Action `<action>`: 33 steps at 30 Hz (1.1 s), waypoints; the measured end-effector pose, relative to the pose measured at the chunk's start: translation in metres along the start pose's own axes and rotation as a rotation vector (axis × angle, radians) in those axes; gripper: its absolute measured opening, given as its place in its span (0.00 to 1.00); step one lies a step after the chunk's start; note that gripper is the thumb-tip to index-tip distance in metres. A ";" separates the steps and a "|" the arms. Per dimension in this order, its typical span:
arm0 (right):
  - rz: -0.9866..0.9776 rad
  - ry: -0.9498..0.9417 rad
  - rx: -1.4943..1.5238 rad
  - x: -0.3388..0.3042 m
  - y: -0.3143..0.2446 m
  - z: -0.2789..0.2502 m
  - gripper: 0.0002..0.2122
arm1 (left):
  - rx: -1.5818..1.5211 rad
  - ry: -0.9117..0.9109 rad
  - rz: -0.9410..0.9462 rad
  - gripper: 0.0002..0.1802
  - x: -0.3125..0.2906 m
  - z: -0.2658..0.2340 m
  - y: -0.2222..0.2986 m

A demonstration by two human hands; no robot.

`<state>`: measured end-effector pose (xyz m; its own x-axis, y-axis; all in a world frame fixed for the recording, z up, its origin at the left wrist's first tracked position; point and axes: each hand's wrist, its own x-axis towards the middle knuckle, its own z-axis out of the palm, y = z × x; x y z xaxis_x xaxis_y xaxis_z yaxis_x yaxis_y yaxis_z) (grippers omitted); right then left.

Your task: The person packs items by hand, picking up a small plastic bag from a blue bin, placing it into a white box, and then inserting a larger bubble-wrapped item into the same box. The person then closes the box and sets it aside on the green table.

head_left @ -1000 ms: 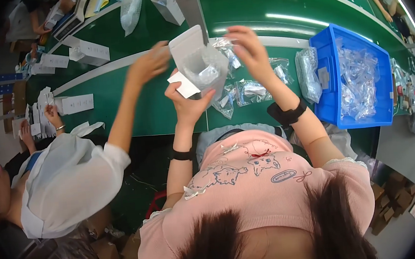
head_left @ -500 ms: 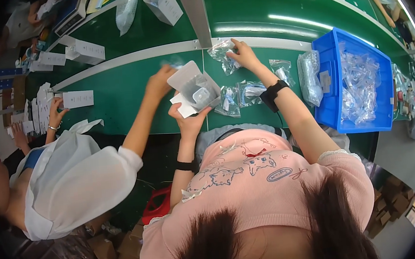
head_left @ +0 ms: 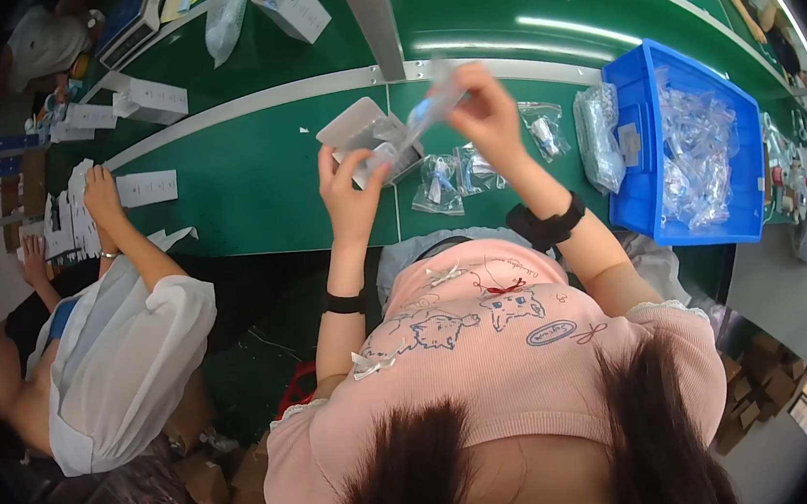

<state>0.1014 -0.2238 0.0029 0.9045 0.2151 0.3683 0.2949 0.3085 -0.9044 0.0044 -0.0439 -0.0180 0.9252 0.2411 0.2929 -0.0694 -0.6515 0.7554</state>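
While the left hand [head_left: 351,194] grips the white box [head_left: 365,139], right hand [head_left: 488,117] fingers pinch a clear bag [head_left: 429,111]; more bags [head_left: 459,174] wait on the surface [head_left: 251,179].

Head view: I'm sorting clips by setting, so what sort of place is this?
Most likely a factory packing line: a long green conveyor belt, a blue bin of clear bagged parts, and a co-worker sorting white cartons alongside.

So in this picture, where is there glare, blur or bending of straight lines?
Head view: bright lamp streaks glare on the green table; the clear bag in the right hand is smeared by motion blur, while the left hand with the white box is sharper; the table's metal edge curves from the fisheye, and the corners go black.
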 end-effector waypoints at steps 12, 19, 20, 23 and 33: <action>-0.438 -0.501 -0.989 -0.003 -0.038 -0.030 0.09 | -0.099 0.106 -0.043 0.09 0.036 0.009 0.046; -0.032 0.135 -1.230 -0.021 -0.139 -0.210 0.16 | -0.057 0.049 0.134 0.10 0.130 0.080 0.096; -0.001 0.183 -1.388 -0.025 -0.148 -0.250 0.17 | -0.064 0.046 0.144 0.10 0.148 0.099 0.096; 0.404 0.216 -1.775 -0.060 -0.153 -0.381 0.23 | -0.080 0.005 0.098 0.11 0.196 0.164 0.097; 1.387 0.205 -1.671 -0.118 -0.159 -0.556 0.34 | 0.081 -0.080 0.119 0.13 0.268 0.253 0.056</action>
<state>0.1189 -0.8133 -0.0162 0.6967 -0.5803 -0.4217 -0.5742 -0.8035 0.1571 0.3431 -0.1976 -0.0453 0.9393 0.1022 0.3275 -0.1532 -0.7290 0.6671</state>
